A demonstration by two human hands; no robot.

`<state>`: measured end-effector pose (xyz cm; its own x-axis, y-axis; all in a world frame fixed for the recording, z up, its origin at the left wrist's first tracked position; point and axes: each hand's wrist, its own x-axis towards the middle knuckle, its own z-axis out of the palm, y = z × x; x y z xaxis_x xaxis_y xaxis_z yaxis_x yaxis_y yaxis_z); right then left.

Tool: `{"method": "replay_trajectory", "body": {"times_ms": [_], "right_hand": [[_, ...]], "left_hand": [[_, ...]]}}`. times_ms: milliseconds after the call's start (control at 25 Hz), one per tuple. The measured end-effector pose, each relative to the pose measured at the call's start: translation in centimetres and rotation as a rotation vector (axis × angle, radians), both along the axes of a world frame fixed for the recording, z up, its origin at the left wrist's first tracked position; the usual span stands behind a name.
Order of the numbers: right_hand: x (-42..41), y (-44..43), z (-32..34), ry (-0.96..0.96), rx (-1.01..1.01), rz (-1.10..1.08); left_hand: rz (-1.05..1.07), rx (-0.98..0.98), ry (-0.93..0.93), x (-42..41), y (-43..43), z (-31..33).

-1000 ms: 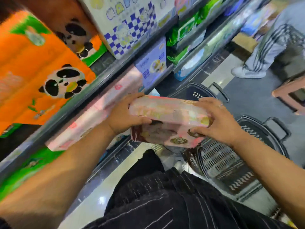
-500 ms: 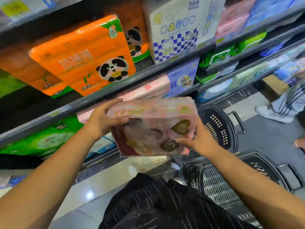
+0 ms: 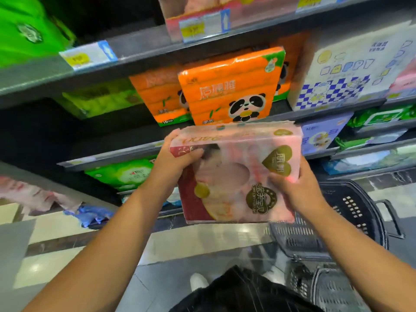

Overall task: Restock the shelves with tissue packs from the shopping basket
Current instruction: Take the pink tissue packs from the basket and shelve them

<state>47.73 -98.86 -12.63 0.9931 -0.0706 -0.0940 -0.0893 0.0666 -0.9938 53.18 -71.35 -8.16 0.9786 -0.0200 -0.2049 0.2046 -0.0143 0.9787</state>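
Head view: pink tissue pack (image 3: 238, 176), clasped by left hand (image 3: 177, 163) and right hand (image 3: 295, 188), now raised to shelf (image 3: 105, 157) height, placement next.

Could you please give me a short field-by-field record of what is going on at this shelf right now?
held item: pink tissue pack, raised in front of the shelves, not yet on one
left hand: grips the pack's upper left corner, thumb on the front face
right hand: grips the pack's lower right edge
behind the pack: orange panda pack standing on a shelf
basket: black, on the floor at the lower right
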Motion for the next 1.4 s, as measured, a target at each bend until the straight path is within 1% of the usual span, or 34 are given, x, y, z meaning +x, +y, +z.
{"method": "replay_trajectory", "body": {"times_ms": [80,160,240,400,520,600,720,840,1000,1080,1240,1400], "right_hand": [[0.6,1.8,0.9,0.042,0.063,-0.036],[1.0,3.5,1.8,0.038,0.112,-0.047],[1.5,5.5,2.7,0.023,0.147,-0.037],[2.1,9.1,5.0,-0.016,0.188,-0.043],[2.9,12.1,7.1,-0.07,0.165,-0.028],[3.5,14.3,8.7,-0.109,0.13,-0.01],[4.6,17.9,10.3,-0.121,0.08,0.016],[5.2,20.6,11.9,-0.127,0.051,0.037],[6.1,21.8,14.7,-0.136,-0.061,0.226],[7.0,21.9,16.0,-0.163,-0.139,0.241],[8.7,22.3,19.1,-0.328,-0.177,0.111],[11.1,22.5,22.6,-0.531,-0.166,0.02]], "left_hand": [[-0.047,0.081,-0.037,-0.1,2.2,0.7],[-0.058,0.1,-0.071,-0.4,4.0,1.5],[-0.042,0.067,-0.112,-0.6,5.8,2.3],[-0.038,0.037,-0.131,-1.3,10.3,3.1],[-0.029,0.081,-0.156,-2.0,13.4,3.6],[0.055,0.118,-0.199,-1.7,15.2,4.1],[0.166,0.064,-0.241,-0.5,18.1,5.0],[0.206,0.027,-0.292,0.3,20.4,6.3],[0.253,-0.073,-0.356,0.6,22.1,8.6],[0.255,-0.091,-0.386,0.9,22.6,10.1],[0.222,-0.023,-0.486,2.2,22.7,14.4],[0.261,0.056,-0.681,4.4,22.1,19.4]]}}
